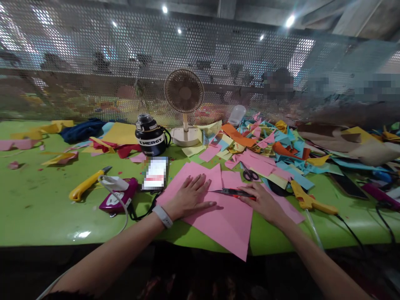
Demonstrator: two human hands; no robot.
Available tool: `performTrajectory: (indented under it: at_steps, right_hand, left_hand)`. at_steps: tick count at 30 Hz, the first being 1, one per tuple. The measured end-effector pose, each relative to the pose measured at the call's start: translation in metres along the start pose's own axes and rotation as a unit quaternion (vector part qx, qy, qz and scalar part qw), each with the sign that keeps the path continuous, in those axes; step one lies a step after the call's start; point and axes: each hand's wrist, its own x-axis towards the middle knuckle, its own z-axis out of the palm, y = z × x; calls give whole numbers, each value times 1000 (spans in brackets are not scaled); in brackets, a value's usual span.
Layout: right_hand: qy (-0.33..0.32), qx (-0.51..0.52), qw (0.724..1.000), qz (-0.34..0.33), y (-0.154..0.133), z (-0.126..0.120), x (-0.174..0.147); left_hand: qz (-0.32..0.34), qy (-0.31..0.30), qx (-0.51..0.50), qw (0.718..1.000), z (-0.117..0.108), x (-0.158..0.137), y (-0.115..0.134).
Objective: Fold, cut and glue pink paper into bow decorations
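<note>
A sheet of pink paper (231, 225) lies in front of me, its lower corner reaching past the table's front edge. My left hand (190, 196), with a pale band on the wrist, rests flat on the sheet with its fingers spread. In my right hand (258, 200) is a red and black utility knife (234, 192), its dark pointed tip directed left across the paper. A cut edge runs through the pink paper just above the tip. Behind the knife lies a small pair of dark-handled scissors (251, 175).
A yellow cutter (89, 183), a purple power outlet (118, 200) and a phone (155, 173) lie left. A black bottle (150, 139) and a small fan (184, 93) stand behind. Right are a heap of coloured paper scraps (262, 143) and a corded yellow glue gun (309, 200).
</note>
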Motion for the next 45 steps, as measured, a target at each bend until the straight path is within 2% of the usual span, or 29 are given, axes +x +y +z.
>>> performTrajectory:
  at_steps: [4,10,14,23,35,45]
  right_hand:
    - [15,3,1000,-14,12,-3,1]
    - [33,11,999,-15,29,-1,-3]
    - [25,8,1000,-12,31,2,-6]
    - [48,-9,999,-14,24,5,-5]
    - [18,-32,999,-30,14,6,-1]
    - [26,-31,999,-21,2,6,3]
  left_hand:
    - [-2,37,-2,999,5,6,7]
    - [-9,38,-5,999,13,16,18]
    - [8,35,-8,999,10,13,14]
    - [1,-17,8,1000,2,-10,-1]
    - [1,-4,6,1000,-1,-9,2]
    - [-4,-13,-4,1000,0,-9,3]
